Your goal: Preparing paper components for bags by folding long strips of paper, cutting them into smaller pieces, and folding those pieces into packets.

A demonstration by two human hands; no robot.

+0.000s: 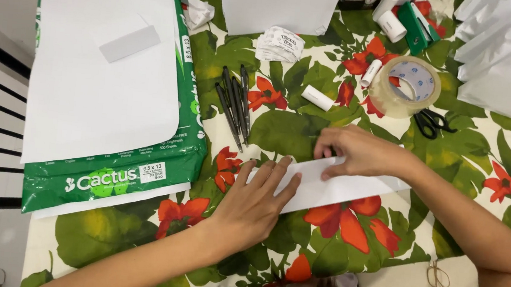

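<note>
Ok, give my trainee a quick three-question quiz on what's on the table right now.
1. True or false: both hands press on the folded white paper strip.
2. What lies nearest the roll of clear tape: A) black scissors, B) the green paper ream, C) the eyeglasses?
3. Fill in: the bundle of black ___ lies between the ream and the hands.

Key
1. True: the left hand lies flat on its left end, and the right hand pins its upper edge with its fingers.
2. A
3. pens
</note>
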